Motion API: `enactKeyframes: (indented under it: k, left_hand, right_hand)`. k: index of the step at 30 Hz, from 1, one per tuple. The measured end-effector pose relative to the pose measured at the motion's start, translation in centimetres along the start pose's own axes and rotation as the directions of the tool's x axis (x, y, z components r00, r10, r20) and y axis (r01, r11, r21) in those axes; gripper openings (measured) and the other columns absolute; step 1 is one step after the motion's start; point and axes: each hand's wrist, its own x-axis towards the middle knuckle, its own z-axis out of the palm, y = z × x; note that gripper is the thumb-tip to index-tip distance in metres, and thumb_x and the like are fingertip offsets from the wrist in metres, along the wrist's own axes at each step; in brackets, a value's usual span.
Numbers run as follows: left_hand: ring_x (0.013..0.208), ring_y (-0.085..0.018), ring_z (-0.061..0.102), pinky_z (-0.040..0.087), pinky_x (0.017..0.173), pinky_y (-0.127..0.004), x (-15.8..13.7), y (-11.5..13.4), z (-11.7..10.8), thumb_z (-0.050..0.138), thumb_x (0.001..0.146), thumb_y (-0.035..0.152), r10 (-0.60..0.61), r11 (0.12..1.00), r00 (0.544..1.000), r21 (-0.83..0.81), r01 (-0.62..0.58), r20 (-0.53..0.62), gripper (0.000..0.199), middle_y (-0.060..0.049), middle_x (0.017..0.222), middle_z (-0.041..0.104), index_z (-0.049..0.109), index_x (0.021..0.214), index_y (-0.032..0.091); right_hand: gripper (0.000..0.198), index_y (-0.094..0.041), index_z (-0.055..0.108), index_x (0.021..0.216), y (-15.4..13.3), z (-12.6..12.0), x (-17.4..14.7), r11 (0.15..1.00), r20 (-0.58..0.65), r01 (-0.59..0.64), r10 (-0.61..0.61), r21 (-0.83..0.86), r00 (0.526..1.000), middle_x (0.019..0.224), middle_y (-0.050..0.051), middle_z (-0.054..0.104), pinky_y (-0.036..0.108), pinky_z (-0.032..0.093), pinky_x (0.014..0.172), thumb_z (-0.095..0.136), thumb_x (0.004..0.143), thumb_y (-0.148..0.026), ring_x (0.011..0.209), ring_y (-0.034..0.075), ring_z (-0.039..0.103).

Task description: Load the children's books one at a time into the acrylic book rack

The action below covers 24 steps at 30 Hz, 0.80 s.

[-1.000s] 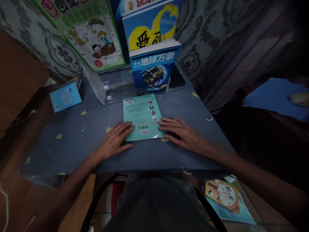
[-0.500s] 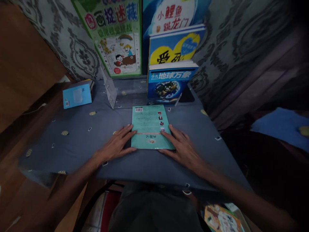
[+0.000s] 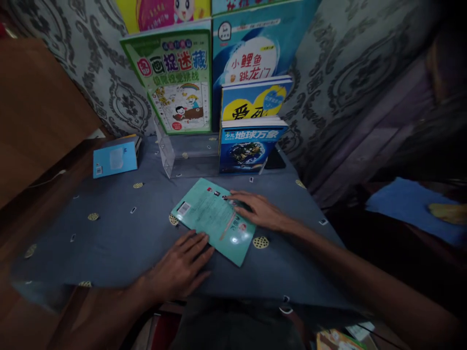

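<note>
A teal book (image 3: 207, 218) lies on the cloth-covered table, turned at a slant, with its barcode corner toward the left. My left hand (image 3: 184, 265) is open at the book's near-left edge; its fingertips touch that edge and the thumb lies apart on the cloth. My right hand (image 3: 257, 210) rests open on the far-right side of the cover, fingers stretched across it. Neither hand is wrapped round the book.
Behind it stands a clear acrylic rack (image 3: 166, 153) with several upright books, among them a blue earth book (image 3: 248, 150) and a green picture book (image 3: 178, 87). A dark phone-like object (image 3: 276, 159) lies beside the rack. Small light-blue books (image 3: 115, 159) lie at the left.
The teal book has turned from square to slanted, its barcode end swinging left and toward me. My left hand is lower; my right hand has shifted onto the book's far-right side. The view has tilted up.
</note>
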Motion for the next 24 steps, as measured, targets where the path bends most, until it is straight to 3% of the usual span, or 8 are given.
enactKeyframes:
  k: [4, 8, 14, 20, 24]
  left_hand:
    - [0.13, -0.026, 0.061, 0.051, 0.112, -0.045, 1.3, 1.1, 1.3, 0.051, 0.1, 0.023, 0.026, 1.0, 0.995, -0.004, -0.026, -0.098, 0.03, -0.015, 0.135, 0.067, 0.062, 0.124, 0.01]
    - [0.124, -0.024, 0.065, 0.053, 0.11, -0.044, 2.2, 0.9, 2.2, 0.049, 0.099, 0.016, 0.021, 0.999, 0.988, -0.028, -0.026, -0.152, 0.023, -0.014, 0.128, 0.071, 0.063, 0.117, 0.011]
    - [0.116, -0.022, 0.068, 0.054, 0.106, -0.042, 3.3, 0.3, 2.1, 0.049, 0.1, 0.015, 0.004, 1.0, 0.994, -0.01, -0.005, -0.111, 0.026, -0.013, 0.127, 0.071, 0.059, 0.124, 0.011]
    - [0.132, -0.03, 0.058, 0.047, 0.109, -0.05, 6.5, -0.9, 2.8, 0.048, 0.103, 0.037, -0.059, 0.998, 0.998, 0.034, 0.057, 0.035, 0.043, -0.018, 0.142, 0.061, 0.051, 0.139, 0.012]
    - [0.139, -0.033, 0.051, 0.044, 0.112, -0.054, 7.6, -1.3, 3.5, 0.043, 0.103, 0.05, -0.063, 0.994, 0.995, 0.092, 0.056, 0.076, 0.055, -0.019, 0.149, 0.055, 0.049, 0.141, 0.01]
  right_hand:
    - [0.042, -0.022, 0.064, 0.134, 0.1, 0.2, 5.7, 0.994, 0.059, 0.096, -0.099, 0.057, 0.993, 0.139, 0.01, 0.065, 0.05, 0.048, 0.109, 0.053, 0.094, -0.022, 0.13, 0.028, 0.061]
    - [0.041, -0.017, 0.067, 0.131, 0.2, 0.8, 8.0, 0.973, 0.077, 0.101, -0.12, 0.208, 0.99, 0.131, 0.011, 0.071, 0.044, 0.051, 0.103, 0.052, 0.093, -0.016, 0.119, 0.026, 0.066]
    - [0.039, -0.021, 0.067, 0.13, 2.2, 0.9, 4.7, 0.94, -0.108, 0.063, -0.028, 0.335, 0.994, 0.132, 0.008, 0.071, 0.044, 0.051, 0.104, 0.046, 0.097, -0.02, 0.121, 0.024, 0.066]
    - [0.038, -0.022, 0.068, 0.127, 4.1, 0.5, 0.4, 0.927, -0.225, 0.003, 0.088, 0.374, 0.97, 0.133, 0.009, 0.07, 0.048, 0.048, 0.11, 0.045, 0.099, -0.028, 0.127, 0.025, 0.063]
    - [0.039, -0.023, 0.065, 0.132, 4.1, 0.5, -0.9, 0.955, -0.237, 0.015, 0.059, 0.296, 0.97, 0.141, 0.01, 0.064, 0.051, 0.045, 0.113, 0.049, 0.1, -0.036, 0.137, 0.027, 0.055]
